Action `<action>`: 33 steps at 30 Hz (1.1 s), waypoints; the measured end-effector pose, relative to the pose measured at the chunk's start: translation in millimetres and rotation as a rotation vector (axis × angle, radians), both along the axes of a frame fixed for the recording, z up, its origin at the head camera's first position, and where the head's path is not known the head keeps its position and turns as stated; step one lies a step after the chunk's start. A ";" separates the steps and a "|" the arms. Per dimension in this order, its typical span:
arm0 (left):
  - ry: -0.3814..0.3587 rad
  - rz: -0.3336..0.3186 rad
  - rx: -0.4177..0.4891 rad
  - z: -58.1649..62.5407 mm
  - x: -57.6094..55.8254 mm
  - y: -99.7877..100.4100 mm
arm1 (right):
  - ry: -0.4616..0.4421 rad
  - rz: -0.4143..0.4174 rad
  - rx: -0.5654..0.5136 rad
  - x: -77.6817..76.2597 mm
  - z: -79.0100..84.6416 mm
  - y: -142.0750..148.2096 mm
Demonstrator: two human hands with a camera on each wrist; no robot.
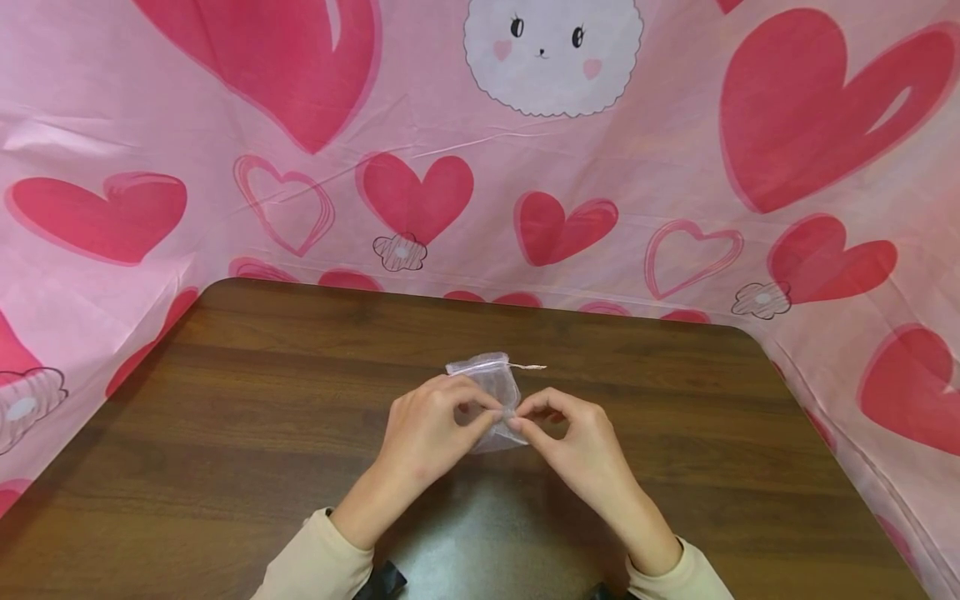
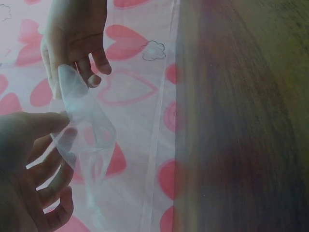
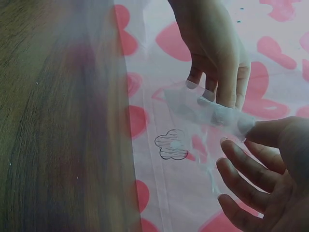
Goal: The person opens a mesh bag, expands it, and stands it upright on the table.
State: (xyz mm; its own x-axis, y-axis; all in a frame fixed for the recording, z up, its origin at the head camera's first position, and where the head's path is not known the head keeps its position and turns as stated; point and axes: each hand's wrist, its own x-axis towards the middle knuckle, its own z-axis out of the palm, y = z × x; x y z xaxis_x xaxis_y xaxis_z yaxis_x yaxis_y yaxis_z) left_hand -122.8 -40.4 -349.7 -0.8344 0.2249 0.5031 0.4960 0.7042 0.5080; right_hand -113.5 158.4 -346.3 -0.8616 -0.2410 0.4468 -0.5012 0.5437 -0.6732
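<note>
A small sheer white drawstring pouch [image 1: 498, 383] is held up between both hands over the table. My left hand [image 1: 431, 421] pinches its fabric between thumb and forefinger, the other fingers loosely bent. From the other side my right hand [image 1: 581, 433] pinches the pouch close to the left fingertips. The gathered band of the pouch points away from me, and a thin pale cord [image 1: 528, 367] sticks out to its right. In the left wrist view the see-through fabric [image 2: 89, 121] hangs in folds between the hands. The right wrist view shows the fabric [image 3: 207, 108] spread across the fingers.
A dark brown wooden table [image 1: 247, 375] with rounded far corners lies beneath the hands. Pink cloth [image 1: 495, 167] printed with hearts surrounds its far edge and both sides. Beige sleeves [image 1: 322, 558] cover the forearms, with black straps near the wrists.
</note>
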 end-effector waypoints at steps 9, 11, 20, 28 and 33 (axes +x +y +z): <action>0.002 0.062 0.030 0.6 -1.2 -0.4 | -0.025 0.029 0.042 1.7 2.8 -0.3; 0.009 0.057 0.033 0.7 -1.4 -0.3 | -0.021 0.038 0.050 1.7 2.4 -0.4; 0.008 0.040 0.037 -0.1 -0.9 1.7 | 0.006 -0.002 0.097 -0.7 -1.0 0.5; -0.011 0.021 0.008 -2.8 -0.2 2.0 | 0.006 -0.084 0.123 0.2 -1.1 0.8; -0.020 0.004 -0.010 -4.0 -0.3 2.3 | 0.008 -0.126 0.138 0.7 -0.8 0.3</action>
